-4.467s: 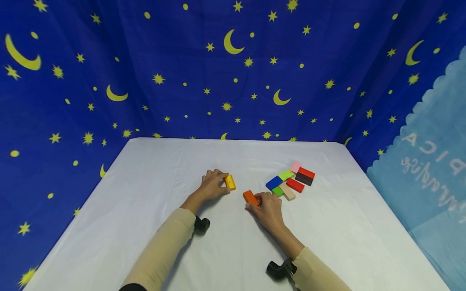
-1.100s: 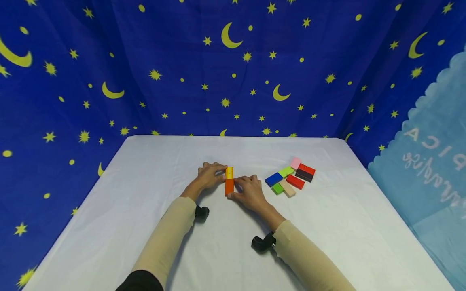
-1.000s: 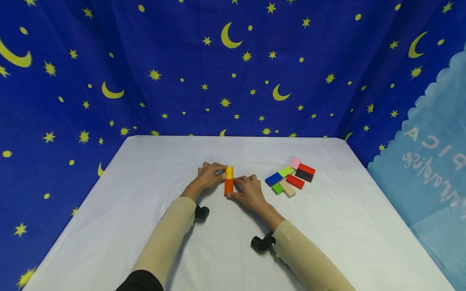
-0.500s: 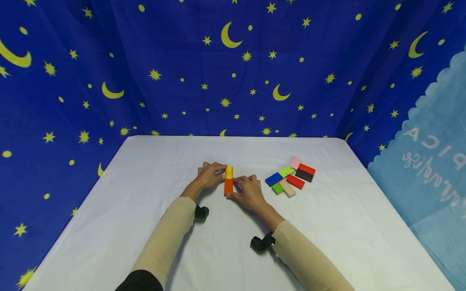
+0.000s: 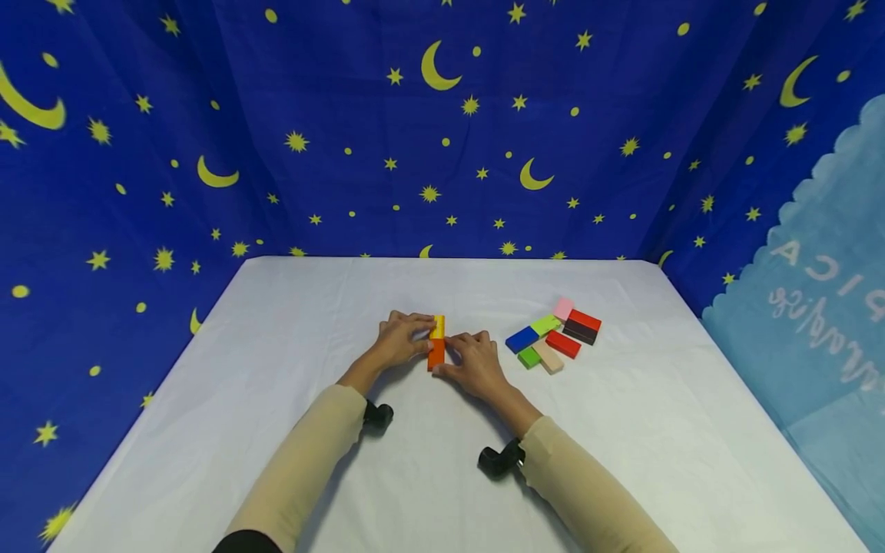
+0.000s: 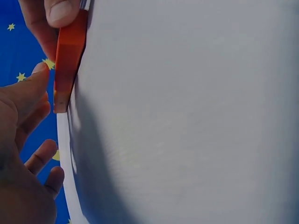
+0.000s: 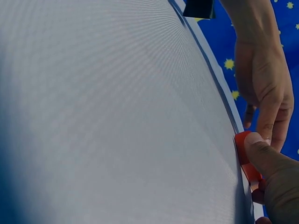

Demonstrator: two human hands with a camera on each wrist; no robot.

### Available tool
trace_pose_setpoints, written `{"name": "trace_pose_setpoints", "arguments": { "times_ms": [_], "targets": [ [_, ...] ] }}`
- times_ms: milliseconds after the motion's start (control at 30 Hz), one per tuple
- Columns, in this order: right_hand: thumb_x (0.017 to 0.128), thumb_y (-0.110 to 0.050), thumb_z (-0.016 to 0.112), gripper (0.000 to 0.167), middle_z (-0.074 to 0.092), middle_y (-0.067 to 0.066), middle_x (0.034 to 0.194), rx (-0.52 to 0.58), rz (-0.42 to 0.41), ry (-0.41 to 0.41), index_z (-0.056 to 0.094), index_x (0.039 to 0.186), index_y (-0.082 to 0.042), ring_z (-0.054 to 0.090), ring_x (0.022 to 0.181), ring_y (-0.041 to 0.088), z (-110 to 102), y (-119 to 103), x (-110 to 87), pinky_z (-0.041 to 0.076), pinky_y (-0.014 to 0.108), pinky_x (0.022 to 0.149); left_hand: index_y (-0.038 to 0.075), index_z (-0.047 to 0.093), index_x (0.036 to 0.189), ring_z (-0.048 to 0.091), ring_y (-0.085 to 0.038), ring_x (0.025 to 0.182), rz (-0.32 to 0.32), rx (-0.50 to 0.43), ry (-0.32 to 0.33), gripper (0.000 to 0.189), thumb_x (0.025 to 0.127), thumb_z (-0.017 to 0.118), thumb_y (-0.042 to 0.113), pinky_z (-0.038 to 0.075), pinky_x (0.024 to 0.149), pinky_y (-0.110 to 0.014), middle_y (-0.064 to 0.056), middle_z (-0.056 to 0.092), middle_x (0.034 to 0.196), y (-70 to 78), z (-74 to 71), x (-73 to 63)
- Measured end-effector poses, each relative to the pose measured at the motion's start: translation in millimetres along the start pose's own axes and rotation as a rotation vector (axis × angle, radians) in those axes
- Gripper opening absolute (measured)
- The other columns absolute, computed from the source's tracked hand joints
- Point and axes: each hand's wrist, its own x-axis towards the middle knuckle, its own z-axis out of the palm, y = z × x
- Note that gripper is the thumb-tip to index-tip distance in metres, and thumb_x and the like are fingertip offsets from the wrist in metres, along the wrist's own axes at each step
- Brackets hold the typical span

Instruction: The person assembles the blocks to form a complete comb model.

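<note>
An orange block [image 5: 435, 356] and a yellow block [image 5: 438, 326] lie end to end on the white cloth, the yellow one farther away. My right hand [image 5: 475, 366] pinches the orange block from the right, with its thumb at the near end. In the right wrist view that thumb [image 7: 256, 142] presses on the orange block [image 7: 240, 148]. At the left side of the pair is my left hand [image 5: 403, 339], its fingers overlapping the yellow block's edge in the head view. The left wrist view shows a small gap between the left thumb [image 6: 35, 78] and the orange block [image 6: 70, 46].
Right of the hands lies a loose group of coloured blocks, with a blue block [image 5: 522, 339], a pale wood block [image 5: 549, 358] and a pink block [image 5: 563, 309] among them. A white cloth [image 5: 332, 307] covers the table. Behind hangs a blue star-patterned curtain [image 5: 332, 92].
Over several seconds, the right hand brought the orange block left against the yellow block's near end. Within the last half second, the left hand shifted slightly, its thumb coming nearer the join.
</note>
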Motion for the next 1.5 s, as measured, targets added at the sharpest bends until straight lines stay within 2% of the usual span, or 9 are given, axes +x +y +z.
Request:
{"name": "trace_pose_setpoints", "arguments": {
  "times_ms": [333, 867, 1033, 1267, 1500],
  "targets": [
    [0.076, -0.053, 0.071, 0.064, 0.064, 0.007, 0.121, -0.006, -0.003, -0.008, 0.062, 0.125, -0.014, 0.046, 0.104, 0.026, -0.2, -0.2, 0.2, 0.034, 0.037, 0.08, 0.015, 0.06, 0.129, 0.043, -0.028, 0.114, -0.008, 0.031, 0.004, 0.043, 0.088, 0.065, 0.027, 0.028, 0.09, -0.046, -0.003, 0.051, 0.142, 1.0, 3.6, -6.5],
    [0.077, -0.052, 0.071, 0.062, 0.064, 0.007, 0.121, -0.008, -0.01, -0.004, 0.062, 0.125, -0.014, 0.046, 0.102, 0.026, -3.1, 2.8, 6.4, 0.035, 0.039, 0.081, 0.018, 0.058, 0.131, 0.041, -0.026, 0.119, -0.067, 0.049, -0.021, 0.043, 0.09, 0.063, 0.027, 0.028, 0.093, -0.045, 0.001, 0.048, 0.144, 4.3, 4.4, 1.5],
    [0.076, -0.052, 0.072, 0.064, 0.063, 0.008, 0.122, 0.002, -0.01, 0.006, 0.061, 0.126, -0.012, 0.045, 0.103, 0.027, -5.9, 5.6, 5.8, 0.034, 0.039, 0.08, 0.018, 0.057, 0.131, 0.042, -0.026, 0.118, -0.064, 0.048, -0.014, 0.043, 0.089, 0.063, 0.027, 0.028, 0.092, -0.045, 0.001, 0.049, 0.144, 3.6, 5.0, 2.4],
    [0.077, -0.048, 0.072, 0.062, 0.063, 0.008, 0.123, 0.049, 0.03, 0.084, 0.06, 0.127, -0.013, 0.044, 0.103, 0.027, -22.1, 20.9, -7.7, 0.032, 0.037, 0.082, 0.018, 0.057, 0.132, 0.041, -0.026, 0.119, -0.073, 0.032, -0.022, 0.043, 0.09, 0.062, 0.027, 0.028, 0.094, -0.045, 0.003, 0.048, 0.144, 3.7, 4.3, 2.0],
    [0.08, -0.039, 0.073, 0.057, 0.061, 0.012, 0.123, 0.095, 0.092, 0.147, 0.06, 0.127, -0.01, 0.043, 0.102, 0.029, -45.1, 51.1, -35.9, 0.031, 0.041, 0.085, 0.018, 0.056, 0.133, 0.039, -0.024, 0.12, -0.1, 0.009, -0.032, 0.044, 0.091, 0.062, 0.027, 0.027, 0.095, -0.043, 0.006, 0.048, 0.144, 2.5, 4.7, 3.1]
  ]
}}
